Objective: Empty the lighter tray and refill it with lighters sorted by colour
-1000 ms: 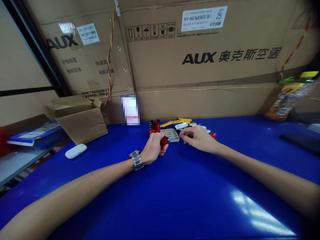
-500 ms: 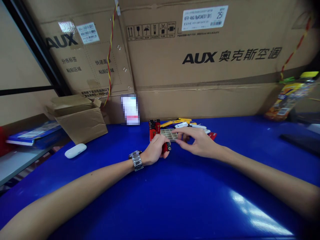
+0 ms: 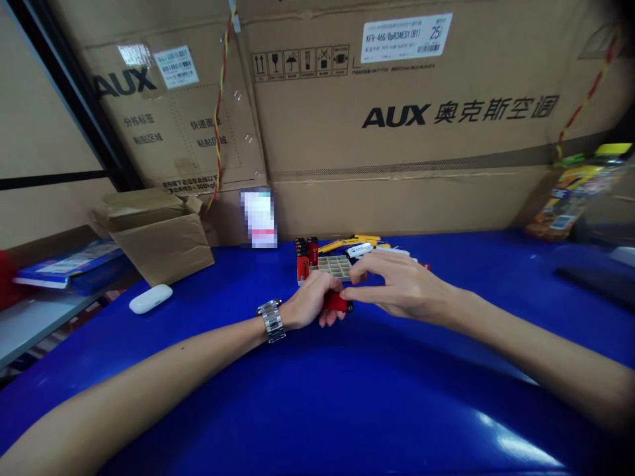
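Observation:
My left hand, below a steel-banded watch, is closed around a red lighter with a dark end pointing right. Close on its right is my right hand, palm down with fingers apart; one fingertip reaches the lighter's upper edge and seems to touch it. Just behind both hands lies a pale tray divided into small compartments. Several more red lighters with black tops stand upright at the tray's left side. The lighter's left part is hidden in my left palm.
Behind the tray lie yellow tools and white marker-like pens. A phone leans against the large carton. Left are a white case and an open box; a bottle stands far right.
My right hand has moved from the tray towards me, down to the lighter. The lighter in my left hand has turned more sideways and shows more of its red body.

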A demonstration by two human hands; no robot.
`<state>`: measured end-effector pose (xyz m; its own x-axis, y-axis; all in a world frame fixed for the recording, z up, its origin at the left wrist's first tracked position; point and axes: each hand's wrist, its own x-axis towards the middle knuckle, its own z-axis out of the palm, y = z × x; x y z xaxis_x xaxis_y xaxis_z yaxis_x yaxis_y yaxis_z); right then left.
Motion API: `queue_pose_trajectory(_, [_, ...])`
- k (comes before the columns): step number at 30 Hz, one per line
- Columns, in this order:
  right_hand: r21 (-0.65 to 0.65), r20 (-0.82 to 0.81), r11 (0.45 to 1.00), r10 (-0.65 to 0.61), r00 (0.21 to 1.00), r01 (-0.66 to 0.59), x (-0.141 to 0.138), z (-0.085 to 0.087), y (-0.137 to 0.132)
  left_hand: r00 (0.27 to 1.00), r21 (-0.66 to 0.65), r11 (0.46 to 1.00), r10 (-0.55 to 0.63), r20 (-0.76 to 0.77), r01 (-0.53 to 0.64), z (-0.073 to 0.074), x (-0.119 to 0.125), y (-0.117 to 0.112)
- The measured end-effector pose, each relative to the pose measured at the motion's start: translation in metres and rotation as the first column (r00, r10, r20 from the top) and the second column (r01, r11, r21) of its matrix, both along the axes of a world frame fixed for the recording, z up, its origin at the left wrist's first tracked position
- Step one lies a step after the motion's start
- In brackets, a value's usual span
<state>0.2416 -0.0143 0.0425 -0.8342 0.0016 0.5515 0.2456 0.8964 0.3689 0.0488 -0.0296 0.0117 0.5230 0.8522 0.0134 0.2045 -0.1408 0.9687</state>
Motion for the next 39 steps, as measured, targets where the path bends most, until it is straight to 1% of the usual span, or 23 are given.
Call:
queue_pose_trajectory(2, [-0.018,0.059,1.0,0.012,0.998,-0.011,0.0,0.007,-0.006,1.0,0.008,1.0,0.007,0.021,-0.007,-0.001,0.0,0.001])
queue_pose_trajectory(3, [-0.058,0.064,0.998,0.035,0.997,-0.031,0.0,0.01,-0.009,0.999,0.008,1.0,0.006,0.037,-0.007,-0.002,0.0,0.002])
queue_pose_trajectory(4, [-0.122,0.038,0.991,0.057,0.998,-0.052,0.0,0.013,-0.012,0.999,0.006,1.0,0.002,0.052,-0.002,-0.002,-0.001,0.003])
queue_pose_trajectory(5, [-0.205,-0.026,0.977,0.06,0.998,-0.064,0.001,0.017,-0.015,0.998,0.002,1.0,-0.005,0.065,0.005,-0.003,-0.001,0.004])
queue_pose_trajectory(6, [-0.294,-0.118,0.954,0.03,0.993,-0.064,0.002,0.022,-0.017,0.997,-0.001,1.0,-0.01,0.079,0.01,-0.003,-0.001,0.005])
queue_pose_trajectory(7, [-0.381,-0.221,0.923,-0.036,0.975,-0.052,0.004,0.026,-0.017,0.996,-0.003,1.0,-0.013,0.088,0.013,-0.003,-0.001,0.006])
queue_pose_trajectory(9, [-0.515,-0.396,0.857,-0.22,0.892,-0.017,0.008,0.034,-0.013,0.998,0.003,1.0,-0.012,0.066,0.012,-0.002,0.0,0.006])
queue_pose_trajectory(10, [-0.556,-0.445,0.831,-0.289,0.848,-0.008,0.009,0.036,-0.009,0.999,0.016,1.0,-0.011,0.034,0.011,-0.001,0.0,0.005])
queue_pose_trajectory(11, [-0.587,-0.478,0.81,-0.329,0.815,-0.017,0.009,0.037,-0.002,1.0,0.042,0.999,-0.015,-0.011,0.016,0.001,0.001,0.004])
queue_pose_trajectory(12, [-0.621,-0.482,0.783,-0.352,0.802,-0.03,0.008,0.036,0.006,0.997,0.089,0.995,-0.027,-0.075,0.034,0.002,0.002,0.002])
queue_pose_trajectory(14, [-0.707,-0.447,0.704,-0.372,0.814,-0.066,0.001,0.029,0.024,0.974,0.229,0.967,-0.057,-0.221,0.109,0.005,0.003,-0.002])
queue_pose_trajectory(15, [-0.746,-0.413,0.662,-0.382,0.827,-0.067,-0.004,0.024,0.034,0.956,0.306,0.94,-0.06,-0.288,0.151,0.006,0.004,-0.004])
queue_pose_trajectory(16, [-0.77,-0.38,0.635,-0.39,0.839,-0.054,-0.01,0.018,0.042,0.938,0.372,0.909,-0.051,-0.342,0.185,0.006,0.005,-0.006])
queue_pose_trajectory(17, [-0.774,-0.359,0.633,-0.39,0.848,-0.037,-0.016,0.013,0.05,0.924,0.424,0.882,-0.033,-0.38,0.206,0.006,0.006,-0.007])
queue_pose_trajectory(18, [-0.767,-0.338,0.641,-0.386,0.859,-0.014,-0.022,0.007,0.055,0.916,0.461,0.861,-0.013,-0.401,0.214,0.006,0.006,-0.008])
queue_pose_trajectory(21, [-0.718,-0.279,0.693,-0.373,0.885,0.066,-0.04,-0.002,0.064,0.91,0.515,0.831,0.026,-0.414,0.211,0.003,0.007,-0.009])
queue_pose_trajectory(25, [-0.62,-0.18,0.762,-0.368,0.912,0.185,-0.052,-0.002,0.065,0.909,0.562,0.797,0.042,-0.415,0.22,0.0,0.007,-0.008])
queue_pose_trajectory(27, [-0.591,-0.165,0.778,-0.376,0.912,0.214,-0.055,0.0,0.065,0.908,0.573,0.788,0.043,-0.416,0.225,0.0,0.008,-0.008])
queue_pose_trajectory(29, [-0.574,-0.173,0.79,-0.374,0.911,0.215,-0.056,0.002,0.064,0.905,0.581,0.78,0.044,-0.422,0.232,0.0,0.007,-0.007])
queue_pose_trajectory(32, [-0.544,-0.187,0.814,-0.353,0.917,0.203,-0.054,0.005,0.059,0.899,0.586,0.774,0.05,-0.435,0.241,0.0,0.007,-0.007])
queue_pose_trajectory(34, [-0.509,-0.155,0.833,-0.336,0.929,0.216,-0.048,0.008,0.054,0.895,0.588,0.773,0.059,-0.442,0.239,0.0,0.006,-0.006])
queue_pose_trajectory(37, [-0.45,-0.023,0.84,-0.35,0.936,0.303,-0.029,0.014,0.046,0.892,0.589,0.774,0.069,-0.447,0.235,0.0,0.007,-0.007])
queue_pose_trajectory(39, [-0.435,0.116,0.815,-0.372,0.921,0.383,-0.012,0.018,0.041,0.893,0.586,0.776,0.068,-0.444,0.232,0.0,0.007,-0.008])
